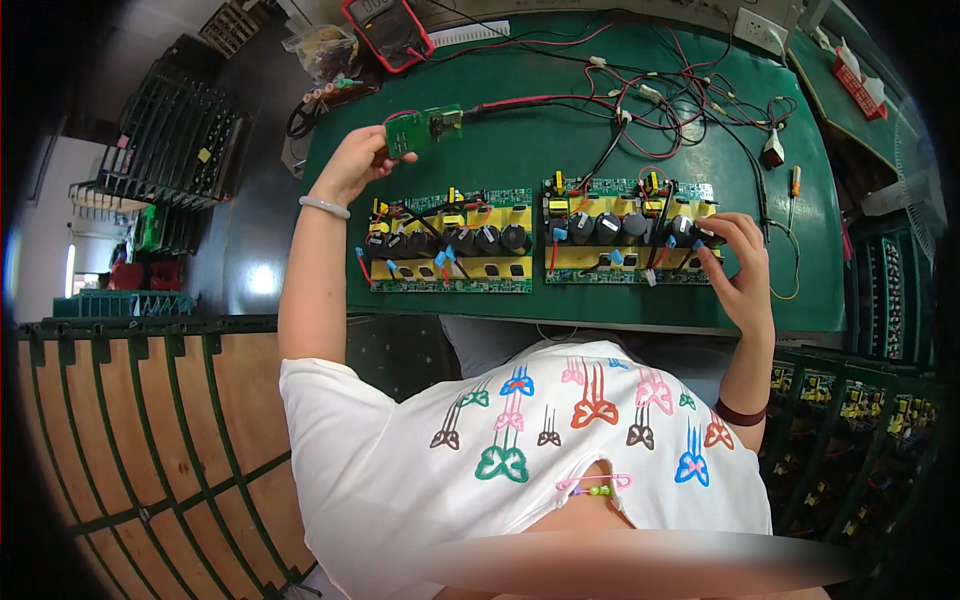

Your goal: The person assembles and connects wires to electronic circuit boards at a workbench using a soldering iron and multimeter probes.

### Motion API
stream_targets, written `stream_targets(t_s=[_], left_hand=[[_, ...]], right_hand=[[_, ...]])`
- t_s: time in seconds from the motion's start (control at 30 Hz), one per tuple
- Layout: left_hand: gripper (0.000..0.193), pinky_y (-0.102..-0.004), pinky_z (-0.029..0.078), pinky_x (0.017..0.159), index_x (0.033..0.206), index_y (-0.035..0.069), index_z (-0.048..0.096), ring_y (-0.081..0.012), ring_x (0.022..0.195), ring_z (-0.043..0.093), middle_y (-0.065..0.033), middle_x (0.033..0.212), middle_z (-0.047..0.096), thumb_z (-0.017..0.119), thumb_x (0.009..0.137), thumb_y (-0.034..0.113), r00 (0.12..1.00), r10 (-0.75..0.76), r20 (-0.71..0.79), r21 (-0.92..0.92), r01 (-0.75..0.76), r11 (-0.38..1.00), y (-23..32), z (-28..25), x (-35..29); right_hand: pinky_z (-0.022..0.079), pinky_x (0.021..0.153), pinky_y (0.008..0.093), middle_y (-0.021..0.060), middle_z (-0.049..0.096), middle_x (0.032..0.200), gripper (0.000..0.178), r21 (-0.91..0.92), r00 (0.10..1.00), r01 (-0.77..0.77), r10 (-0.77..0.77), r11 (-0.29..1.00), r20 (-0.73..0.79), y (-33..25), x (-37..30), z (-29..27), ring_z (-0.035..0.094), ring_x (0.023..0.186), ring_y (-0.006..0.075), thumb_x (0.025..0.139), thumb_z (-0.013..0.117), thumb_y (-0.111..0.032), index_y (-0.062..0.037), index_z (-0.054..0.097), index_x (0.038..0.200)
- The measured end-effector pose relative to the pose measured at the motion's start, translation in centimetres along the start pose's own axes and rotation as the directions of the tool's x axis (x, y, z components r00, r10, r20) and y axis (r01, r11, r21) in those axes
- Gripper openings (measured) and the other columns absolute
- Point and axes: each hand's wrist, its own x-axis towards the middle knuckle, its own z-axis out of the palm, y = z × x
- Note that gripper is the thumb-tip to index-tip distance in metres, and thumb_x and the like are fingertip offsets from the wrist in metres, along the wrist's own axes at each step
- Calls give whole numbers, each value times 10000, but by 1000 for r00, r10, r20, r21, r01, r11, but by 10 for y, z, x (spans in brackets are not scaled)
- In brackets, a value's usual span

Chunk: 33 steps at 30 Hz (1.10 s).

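Note:
My left hand is closed on the edge of a small green circuit board, held above the far left part of the table. Red and black leads run from that board toward the right. Two long circuit boards packed with parts lie side by side before me: a left power board and a right power board. Each carries black capacitors, yellow transformers and blue connectors. My right hand is at the right end of the right board, thumb and fingers apart around a black capacitor, fingertips on or close to it.
Tangled red and black cables cover the back of the green table. A red multimeter stands at the far left. A screwdriver lies at the right edge. Racks of boards stand at the lower right.

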Motion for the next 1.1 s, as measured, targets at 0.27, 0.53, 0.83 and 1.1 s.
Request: stream_targets(t_s=[0.27, 0.53, 0.83, 1.1], left_hand=[[173, -182, 440, 608, 1053, 94, 641, -37, 650, 523, -65, 921, 726, 557, 1008, 239, 990, 110, 88, -106, -100, 989, 5, 38, -4], [349, -324, 543, 761, 1209, -3, 642, -195, 841, 701, -106, 982, 728, 646, 921, 193, 962, 215, 169, 542, -273, 794, -15, 64, -1], [311, -287, 551, 719, 1063, 0, 668, -164, 814, 687, -88, 917, 714, 639, 952, 289, 936, 219, -275, 485, -62, 872, -31, -8, 21], [194, -327, 564, 750, 1144, -18, 592, -223, 844, 651, -124, 973, 660, 596, 965, 56, 997, -75, 3, -559, 64, 826, -69, -31, 98]], right_hand=[[456, 869, 362, 109, 653, 1026, 267, 91, 996, 66, -60, 994, -62, -23, 20, 3, 612, 975, 292, 797, 678, 16, -38, 672, 1058], [479, 791, 386, 111, 622, 981, 217, 153, 971, 227, -236, 962, 43, -67, 52, 40, 593, 918, 307, 822, 680, 18, -34, 656, 1031], [496, 791, 379, 103, 656, 968, 203, 144, 993, 112, -114, 983, 5, -58, 41, 31, 626, 912, 292, 831, 663, 24, -27, 673, 1028], [519, 708, 334, 110, 659, 944, 216, 147, 997, 76, -72, 986, -32, -46, 31, 20, 661, 830, 269, 828, 642, 66, -14, 672, 1026]])
